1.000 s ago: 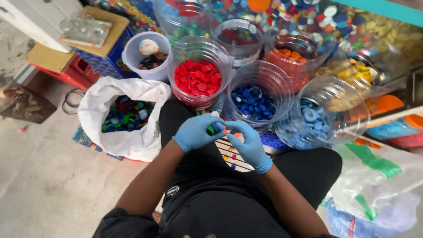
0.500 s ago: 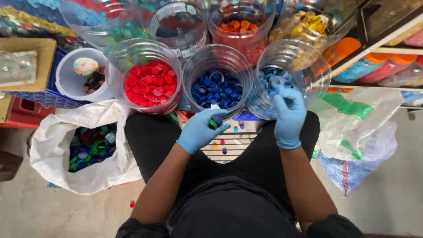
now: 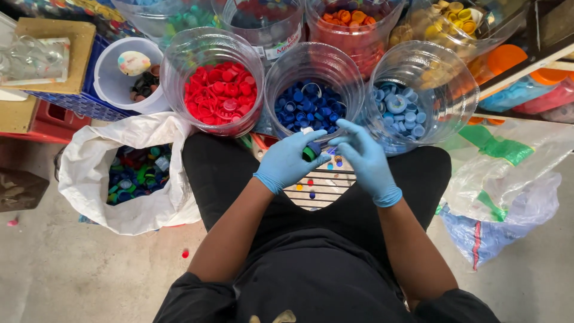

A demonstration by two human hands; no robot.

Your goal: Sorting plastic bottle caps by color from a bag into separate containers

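Observation:
Both my hands wear blue gloves and meet over my lap. My left hand (image 3: 291, 160) is closed around a few bottle caps (image 3: 311, 151), a green one showing at its fingertips. My right hand (image 3: 362, 157) reaches its fingers toward those caps, almost touching them. Below the hands, a few loose caps lie on a striped sheet (image 3: 317, 188) between my knees. Just beyond stand clear jars: one of red caps (image 3: 218, 98), one of dark blue caps (image 3: 311, 104), one of light blue caps (image 3: 400, 113).
A white sack of mixed caps (image 3: 134, 176) lies at my left knee. A white bucket (image 3: 119, 81) and a cardboard box (image 3: 57, 60) sit behind it. More jars with orange (image 3: 350, 21) and yellow caps (image 3: 448, 21) stand further back. Plastic bags (image 3: 508, 203) lie right.
My right hand has come back from the light blue jar to the left hand over my lap. The view has tilted down slightly.

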